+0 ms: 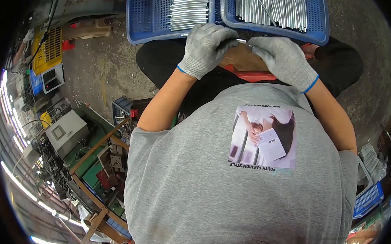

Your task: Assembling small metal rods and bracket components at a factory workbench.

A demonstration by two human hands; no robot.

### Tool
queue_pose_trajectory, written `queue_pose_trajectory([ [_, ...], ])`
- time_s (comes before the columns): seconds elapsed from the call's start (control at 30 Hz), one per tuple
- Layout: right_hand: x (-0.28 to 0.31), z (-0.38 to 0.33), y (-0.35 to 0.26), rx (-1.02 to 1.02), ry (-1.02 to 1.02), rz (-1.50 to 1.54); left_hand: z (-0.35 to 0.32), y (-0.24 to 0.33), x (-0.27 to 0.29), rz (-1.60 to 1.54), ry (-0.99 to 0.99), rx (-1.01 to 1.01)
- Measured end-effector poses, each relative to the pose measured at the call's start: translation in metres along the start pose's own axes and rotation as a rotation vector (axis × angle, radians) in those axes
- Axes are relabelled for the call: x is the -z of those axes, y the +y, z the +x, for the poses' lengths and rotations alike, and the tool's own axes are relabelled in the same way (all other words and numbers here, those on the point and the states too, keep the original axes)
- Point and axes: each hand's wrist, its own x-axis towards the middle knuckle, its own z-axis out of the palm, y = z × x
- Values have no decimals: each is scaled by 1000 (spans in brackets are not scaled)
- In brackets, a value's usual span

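Grey knit gloves with blue cuffs cover both of my hands. In front of my lap, a thin shiny metal rod (241, 41) shows between them. My left hand (206, 50) is closed around it, thumb and fingers together. My right hand (285, 59) pinches the rod's right end at the fingertips. Most of the rod is hidden by the gloves. A bright metal tip shows left of my left hand; I cannot tell if it belongs to the same rod. Just beyond are a left blue crate (131, 19) and a right blue crate (323, 13), both holding many metal rods (189, 9).
My dark-trousered legs (157, 62) lie under my hands, with something red (257, 76) between them. At the left stand a grey control box (67, 132), green machinery and a yellow crate (48, 50). A blue basket (368, 200) is at the lower right.
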Motion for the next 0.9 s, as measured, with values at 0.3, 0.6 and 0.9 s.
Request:
queue_pose_trajectory([
  [0.3,-4,7,9,-31,-28,43,2,0,-1,27,51,-77],
  [0.6,4,10,7,-24,-53,101,1,2,3,123,67,-95],
  [0.9,-12,7,9,-54,-73,164,-2,-1,-3,66,92,-88],
])
